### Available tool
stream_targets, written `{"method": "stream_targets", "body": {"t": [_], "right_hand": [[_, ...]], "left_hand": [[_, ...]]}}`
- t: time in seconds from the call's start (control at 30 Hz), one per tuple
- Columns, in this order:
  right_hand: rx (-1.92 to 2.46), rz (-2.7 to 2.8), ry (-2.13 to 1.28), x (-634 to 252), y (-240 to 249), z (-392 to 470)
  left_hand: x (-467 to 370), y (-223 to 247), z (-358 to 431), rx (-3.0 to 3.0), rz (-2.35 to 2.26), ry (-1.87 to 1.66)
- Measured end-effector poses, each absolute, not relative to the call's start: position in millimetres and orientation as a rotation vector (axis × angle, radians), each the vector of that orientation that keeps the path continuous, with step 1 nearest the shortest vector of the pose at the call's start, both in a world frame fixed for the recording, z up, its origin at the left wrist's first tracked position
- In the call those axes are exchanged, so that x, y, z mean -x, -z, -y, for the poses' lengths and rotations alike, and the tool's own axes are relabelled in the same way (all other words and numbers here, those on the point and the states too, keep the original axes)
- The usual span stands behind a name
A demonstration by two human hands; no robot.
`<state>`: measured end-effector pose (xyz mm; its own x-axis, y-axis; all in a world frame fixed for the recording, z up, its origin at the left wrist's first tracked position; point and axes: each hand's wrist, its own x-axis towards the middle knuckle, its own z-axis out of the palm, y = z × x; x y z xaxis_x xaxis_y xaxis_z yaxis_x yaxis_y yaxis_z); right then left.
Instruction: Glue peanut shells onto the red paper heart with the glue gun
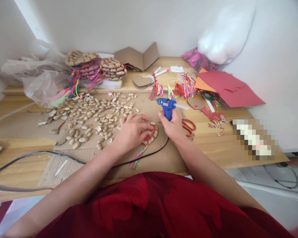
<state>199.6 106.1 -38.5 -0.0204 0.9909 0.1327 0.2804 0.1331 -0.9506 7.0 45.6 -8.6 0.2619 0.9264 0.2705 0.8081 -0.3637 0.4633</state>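
My right hand (173, 127) is wrapped round the handle of a blue glue gun (167, 105), whose nozzle points left and whose clear glue stick juts out to the right. Over a red piece edged with peanuts (153, 134) lies my left hand (135, 130), palm down with bent fingers slightly apart; it covers the piece's left part. Whether a peanut is under those fingers is hidden. A multicoloured tassel (138, 158) hangs from the piece towards me. Loose peanuts (89, 114) spread over the cardboard to the left of my left hand.
A black cord (136, 159) crosses the cardboard below my hands. Orange-handled scissors (189, 127) lie right of my right hand. Behind are stacked peanut pieces (113, 68), folded cardboard (139, 58), tassels (187, 85) and red sheets (230, 87). Plastic bags stand at the back left.
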Motion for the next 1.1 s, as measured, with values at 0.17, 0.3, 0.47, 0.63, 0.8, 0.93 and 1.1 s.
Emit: {"method": "stream_targets", "body": {"t": [0.17,0.3,0.47,0.63,0.8,0.93,1.1], "right_hand": [[1.234,1.266,-1.130,-195,34,-106],[1.197,1.140,-1.219,-193,23,-104],[1.145,1.090,-1.288,-195,20,-104],[1.146,1.072,-1.284,-198,21,-107],[1.148,1.064,-1.278,-198,19,-107],[1.149,1.056,-1.284,-199,19,-107],[1.152,1.027,-1.297,-200,17,-106]], "left_hand": [[25,-10,-50,-2.096,-1.625,-1.108],[43,-10,-49,-2.011,-1.745,-1.120],[48,7,-49,-2.101,-1.769,-1.203],[49,15,-48,-2.244,-1.783,-1.174],[48,12,-46,-2.277,-1.843,-1.152],[48,12,-46,-2.312,-1.890,-1.121],[49,12,-44,-2.349,-1.890,-1.140]]}}
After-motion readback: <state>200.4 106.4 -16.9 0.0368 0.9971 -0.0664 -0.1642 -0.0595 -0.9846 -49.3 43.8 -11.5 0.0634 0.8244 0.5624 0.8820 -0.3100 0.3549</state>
